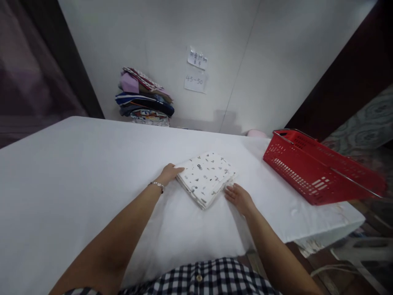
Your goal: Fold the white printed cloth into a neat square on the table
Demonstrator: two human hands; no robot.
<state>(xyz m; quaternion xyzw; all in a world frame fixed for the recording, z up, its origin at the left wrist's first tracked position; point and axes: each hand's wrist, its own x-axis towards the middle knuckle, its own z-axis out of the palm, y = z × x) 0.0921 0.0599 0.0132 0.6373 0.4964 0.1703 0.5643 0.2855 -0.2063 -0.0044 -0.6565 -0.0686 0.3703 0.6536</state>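
A folded white cloth (206,177) with small dark prints lies flat on the white table (76,172), a little right of centre. My left hand (168,173) touches its left edge, fingers pressed together against the fold. My right hand (238,196) rests at its near right corner, fingers stretched out flat on the table beside the cloth. A bracelet sits on my left wrist. Neither hand lifts the cloth.
A red plastic basket (319,172) with metal handles stands at the table's right end, near the edge. A pile of folded coloured cloths (144,98) sits at the back against the white wall, under two paper notes (196,71). A pink object (256,133) peeks behind the table.
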